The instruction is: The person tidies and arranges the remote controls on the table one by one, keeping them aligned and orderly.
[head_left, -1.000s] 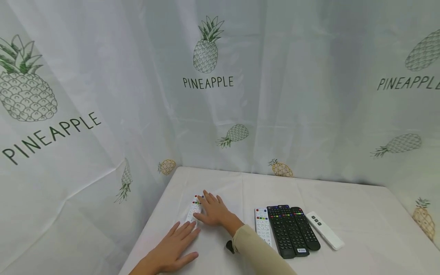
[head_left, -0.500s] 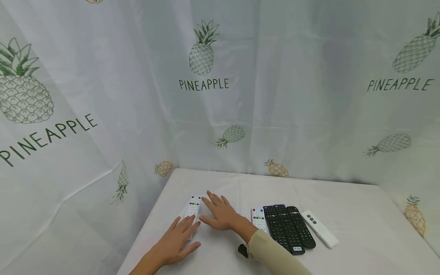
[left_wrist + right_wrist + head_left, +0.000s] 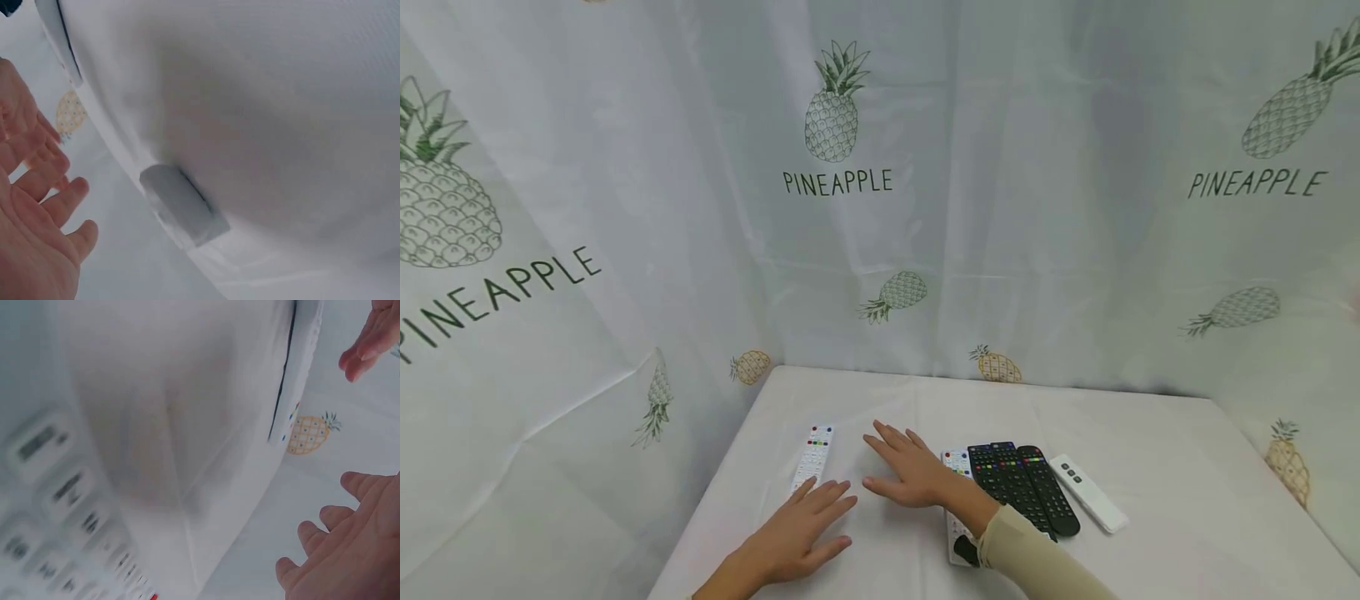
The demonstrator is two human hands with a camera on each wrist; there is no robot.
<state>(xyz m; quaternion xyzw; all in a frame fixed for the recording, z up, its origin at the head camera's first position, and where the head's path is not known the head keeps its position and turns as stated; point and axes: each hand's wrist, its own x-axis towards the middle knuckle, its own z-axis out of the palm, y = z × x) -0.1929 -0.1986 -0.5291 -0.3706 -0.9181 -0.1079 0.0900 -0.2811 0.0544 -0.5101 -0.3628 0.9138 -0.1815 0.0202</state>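
A white remote control [image 3: 812,460] with coloured buttons lies lengthwise at the left of the white table. My left hand [image 3: 793,537] is spread just in front of it, fingertips overlapping its near end in the head view; whether they touch it I cannot tell. To its right, my right hand [image 3: 913,468] reaches over the table with straight fingers and holds nothing. Behind and under my right forearm lies another white remote [image 3: 957,462], partly hidden. In the right wrist view its keys [image 3: 75,494] loom close, with my right hand [image 3: 356,550] well off to the side.
Several black remotes [image 3: 1045,487] lie side by side against the second white one. A slim white remote [image 3: 1088,493] with few buttons sits slanted at their right. A black object [image 3: 966,550] rides by the right sleeve. Pineapple-print curtain [image 3: 850,233] hangs behind the table.
My right hand has moved right, away from the left white remote, and its forearm now covers part of the remote row. My left hand has shifted slightly right, fingers still spread.
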